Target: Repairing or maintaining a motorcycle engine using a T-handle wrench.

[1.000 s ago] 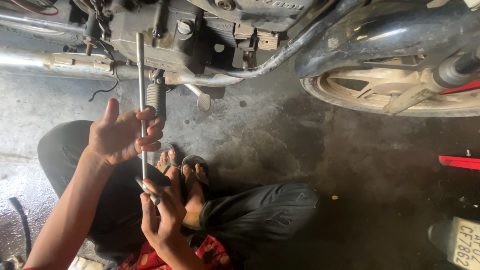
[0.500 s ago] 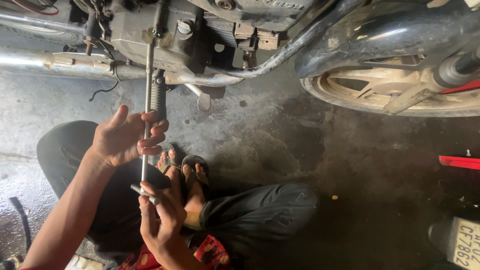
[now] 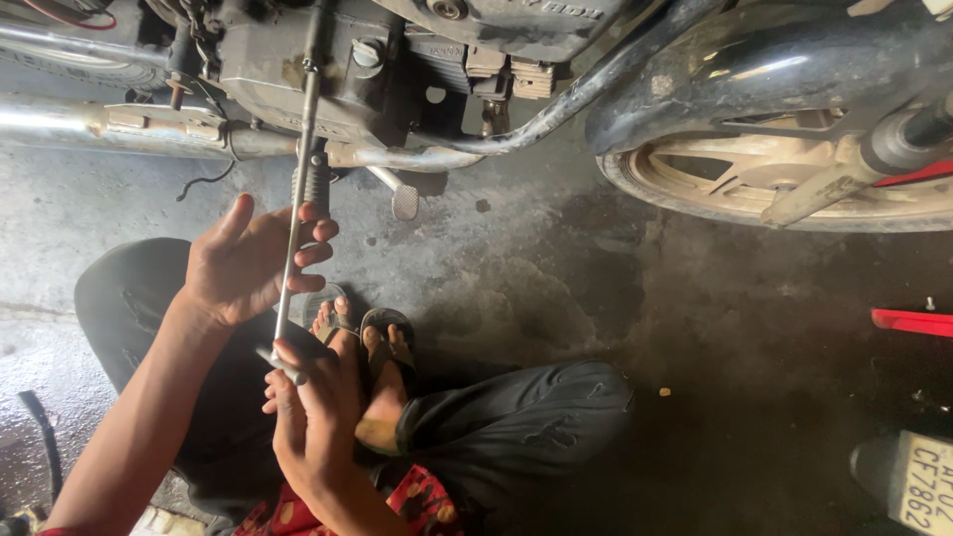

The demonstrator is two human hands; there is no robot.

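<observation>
A long thin metal rod tool point(image 3: 299, 179) runs from my hands up to the underside of a motorcycle engine point(image 3: 397, 60). My left hand point(image 3: 248, 263) wraps its fingers around the middle of the rod. My right hand point(image 3: 310, 412) grips the rod's lower end, where a short cross handle sticks out. The rod's top end reaches the engine casing near the exhaust pipe point(image 3: 119, 124). My sandalled feet point(image 3: 367, 342) rest on the floor just below the hands.
The motorcycle's wheel point(image 3: 794, 179) stands at the upper right, and a footpeg point(image 3: 405, 201) hangs under the engine. A red part point(image 3: 913, 321) and a number plate point(image 3: 918, 481) lie at the right edge. The concrete floor point(image 3: 556, 298) is stained and wet.
The rod has moved up and to the right, its tip now reaching the engine. My left hand slid along with it; my right hand stays at the lower end.
</observation>
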